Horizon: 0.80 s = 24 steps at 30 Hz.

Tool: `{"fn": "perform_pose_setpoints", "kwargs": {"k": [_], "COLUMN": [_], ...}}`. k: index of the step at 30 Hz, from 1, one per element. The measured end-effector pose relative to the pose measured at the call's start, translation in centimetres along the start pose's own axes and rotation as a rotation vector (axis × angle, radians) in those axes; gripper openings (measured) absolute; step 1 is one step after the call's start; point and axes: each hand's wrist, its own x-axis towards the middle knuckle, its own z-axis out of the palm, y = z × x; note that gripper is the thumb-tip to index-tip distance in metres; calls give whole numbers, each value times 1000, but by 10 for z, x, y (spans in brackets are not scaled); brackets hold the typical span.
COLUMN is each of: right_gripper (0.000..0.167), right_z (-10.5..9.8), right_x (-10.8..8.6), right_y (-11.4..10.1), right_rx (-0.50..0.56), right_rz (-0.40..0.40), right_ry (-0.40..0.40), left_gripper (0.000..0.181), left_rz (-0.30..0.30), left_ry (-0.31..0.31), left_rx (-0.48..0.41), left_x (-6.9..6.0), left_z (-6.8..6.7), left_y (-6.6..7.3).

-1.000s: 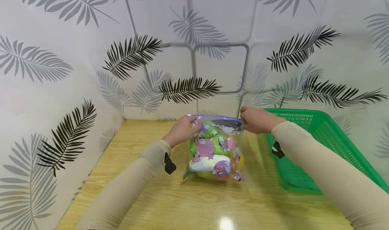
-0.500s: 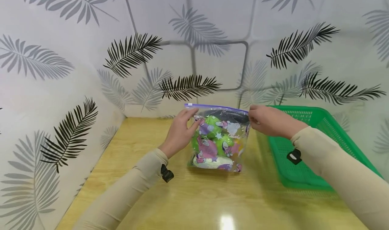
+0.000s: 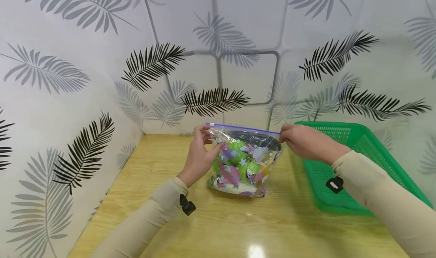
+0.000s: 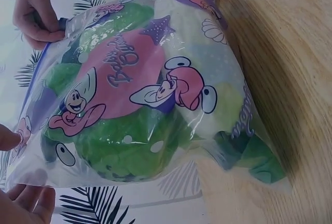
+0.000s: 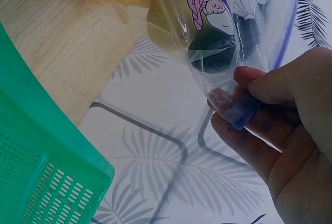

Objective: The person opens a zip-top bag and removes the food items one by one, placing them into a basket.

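A clear zip bag (image 3: 238, 163) with cartoon prints and a purple zip strip stands on the table, filled with green, white and orange items. My left hand (image 3: 201, 154) holds its upper left side, thumb on the front face and fingers behind; in the left wrist view the bag (image 4: 124, 89) bulges with green things. The top right corner of the bag is pinched by my right hand (image 3: 306, 140). In the right wrist view, thumb and fingers of that hand (image 5: 290, 125) grip the corner of the bag (image 5: 207, 22).
A green plastic basket (image 3: 368, 137) stands on the right of the wooden table (image 3: 163, 220), beneath my right forearm. Behind the table is a wall covering (image 3: 245, 76) with a leaf pattern.
Since a second ago my right hand has moved to the right with the bag's corner, and the top edge is stretched wider. My left hand has shifted slightly left along the bag's side.
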Motion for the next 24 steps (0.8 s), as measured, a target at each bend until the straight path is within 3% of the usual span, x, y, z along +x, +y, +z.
{"fn": "perform_pose_setpoints", "kwargs": {"k": [4, 8, 14, 19, 24], "right_gripper": [29, 28, 26, 24, 16], "right_z": [1, 4, 5, 5, 5], "right_x": [-7, -14, -18, -17, -16], "right_y": [0, 0, 1, 0, -3], "right_rx": [0, -24, -54, -52, -33], "right_rz": [-1, -16, -36, -60, -65], "right_ry": [12, 41, 82, 115, 114], "left_gripper": [77, 80, 57, 30, 21], "left_rz": [-10, -44, -131, -128, -113], "left_ry": [-9, 1, 9, 28, 26], "left_rx": [-91, -165, -220, -230, -217], "left_x": [-1, -1, 3, 7, 6], "left_z": [1, 1, -4, -11, -16], "left_y": [4, 2, -2, 0, 3]}}
